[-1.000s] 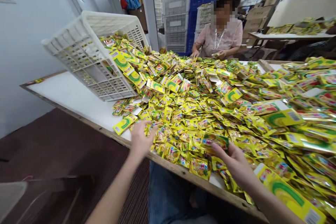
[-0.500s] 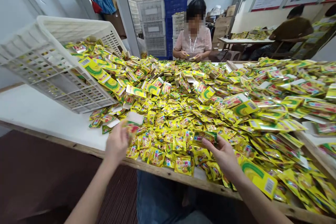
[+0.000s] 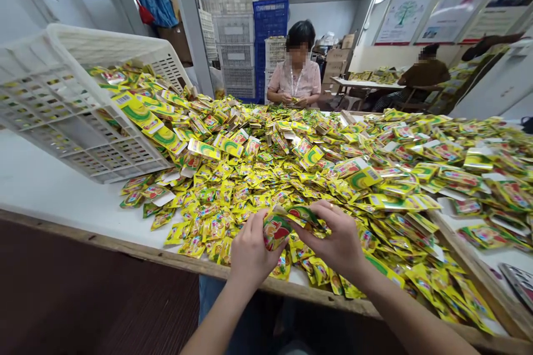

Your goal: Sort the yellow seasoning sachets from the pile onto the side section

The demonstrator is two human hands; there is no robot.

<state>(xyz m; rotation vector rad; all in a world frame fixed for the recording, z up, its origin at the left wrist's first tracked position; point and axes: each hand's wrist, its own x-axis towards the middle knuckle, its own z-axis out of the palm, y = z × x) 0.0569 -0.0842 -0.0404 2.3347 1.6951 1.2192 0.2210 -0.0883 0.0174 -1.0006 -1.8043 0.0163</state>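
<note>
Over the near part of the table, my left hand (image 3: 252, 249) is closed round a small carton (image 3: 275, 231) printed in green, red and yellow. Against the carton's upper right end, my right hand (image 3: 339, 238) pinches a green and yellow sachet (image 3: 303, 214) between thumb and fingers. The carton and sachet meet; whether the sachet's tip is inside the carton cannot be made out. Beneath and around both hands spreads a heap of small yellow sachets (image 3: 214, 226). Flat and open cartons (image 3: 356, 169) lie among them on the right and behind.
A white plastic crate (image 3: 79, 136) lies tipped at the left, cartons spilling from it. A wooden rim (image 3: 137, 258) edges the table, and a wooden divider (image 3: 466, 255) runs at the right. A phone (image 3: 518, 283) rests beyond it. Another person (image 3: 295, 77) sits opposite, handling small items.
My left hand has moved right with the carton, and my right hand has come slightly left with the sachet, so the two now meet. The view has tilted up and turned slightly right.
</note>
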